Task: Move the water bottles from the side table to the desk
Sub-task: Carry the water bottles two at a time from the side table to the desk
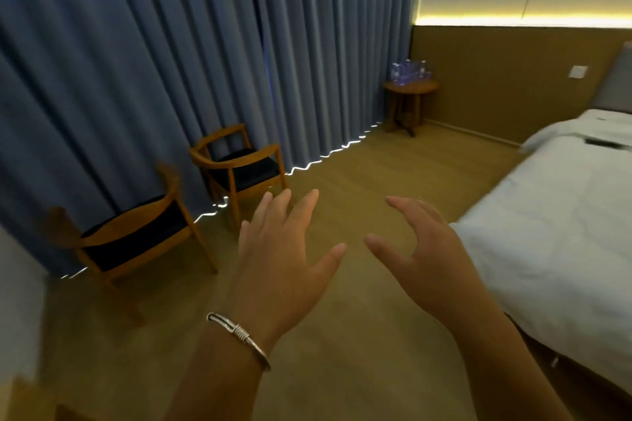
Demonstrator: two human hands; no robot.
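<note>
Several clear water bottles stand on a small round wooden side table in the far corner, between the curtain and the wood-panelled wall. My left hand, with a silver bangle on the wrist, is raised in front of me with fingers spread and holds nothing. My right hand is beside it, fingers loosely bent, also holding nothing. Both hands are far from the table. The desk is not clearly in view.
Two wooden armchairs, one and another, stand along the blue curtain on the left. A white bed fills the right side. Wooden floor runs between them toward the side table.
</note>
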